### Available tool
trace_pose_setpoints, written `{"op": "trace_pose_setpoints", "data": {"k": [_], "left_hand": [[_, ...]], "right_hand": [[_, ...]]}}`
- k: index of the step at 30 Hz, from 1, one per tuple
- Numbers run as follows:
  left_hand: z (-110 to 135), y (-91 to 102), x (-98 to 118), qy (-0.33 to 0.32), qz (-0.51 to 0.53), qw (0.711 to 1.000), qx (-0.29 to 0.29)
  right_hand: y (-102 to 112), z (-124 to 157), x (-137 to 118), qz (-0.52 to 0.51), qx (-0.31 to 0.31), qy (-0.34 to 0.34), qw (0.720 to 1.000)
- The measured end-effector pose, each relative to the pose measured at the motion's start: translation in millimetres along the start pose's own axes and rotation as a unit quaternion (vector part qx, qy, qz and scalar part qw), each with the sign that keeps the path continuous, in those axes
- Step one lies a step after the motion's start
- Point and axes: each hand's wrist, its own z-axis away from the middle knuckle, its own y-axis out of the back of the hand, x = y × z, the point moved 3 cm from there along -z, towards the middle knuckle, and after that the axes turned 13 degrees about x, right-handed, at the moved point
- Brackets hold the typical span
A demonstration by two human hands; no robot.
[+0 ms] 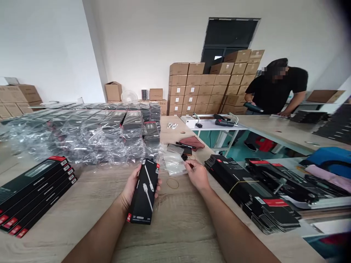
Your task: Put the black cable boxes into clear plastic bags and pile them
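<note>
1. Black retail box [143, 191], a white cable pictured on its front and a red mark at its lower corner. It sits in the left hand [135, 188], tilted, above the wooden counter [175, 233], just in front of the shrink-wrapped pile.
2. Left hand's fingers [157, 184] curl behind the box, with their tips showing past its far edge: a firm hold on the box alone.
3. Right hand [196, 174] hovers apart from the box, its fingers [189, 165] drawn narrow, near a clear plastic bag [172, 162]. Nothing shows between them; too small to be sure.
4. Close by: a thin rubber band [172, 183] on the counter, a black pen [185, 145], a maroon cloth [193, 142].
5. To the left, a row of matching black boxes [33, 193] lies overlapping near the counter edge. To the right, flat black card sleeves [255, 193] are bound with a yellow band.
6. Risks, as judged: the overlapping row could slide off if a forearm brushes it; the one-handed hold could let the box drop if its end is unsupported; the light rubber band could get lost among the bags.
7. Beyond: shrink-wrapped bundles [82, 135], stacked cardboard cartons [203, 87], a co-worker [276, 86] bent over the far counter.
</note>
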Motion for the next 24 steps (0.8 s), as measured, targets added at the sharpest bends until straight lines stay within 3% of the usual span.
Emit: {"op": "trace_pose_setpoints", "data": {"k": [5, 8, 11, 15, 20, 24], "left_hand": [[6, 6.5, 7, -0.019, -0.087, 0.991, 0.099], [3, 7.7, 10, -0.021, -0.134, 0.978, 0.157], [2, 9.1, 14, -0.041, -0.128, 0.972, 0.194], [1, 16.9, 19, -0.033, -0.132, 0.957, 0.255], [-2, 22.6, 18, -0.033, -0.134, 0.956, 0.26], [-4, 21.3, 15, -0.086, -0.17, 0.959, 0.211]], "right_hand": [[-13, -7, -16, 0.152, -0.042, 0.007, 0.987], [-30, -11, -32, 0.239, -0.067, 0.063, 0.967], [-51, -13, -41, 0.223, -0.143, 0.099, 0.959], [-64, -19, -35, 0.185, -0.241, 0.065, 0.951], [-47, -30, -26, 0.188, -0.212, 0.072, 0.956], [-39, -19, -22, 0.166, -0.198, 0.057, 0.964]]}}
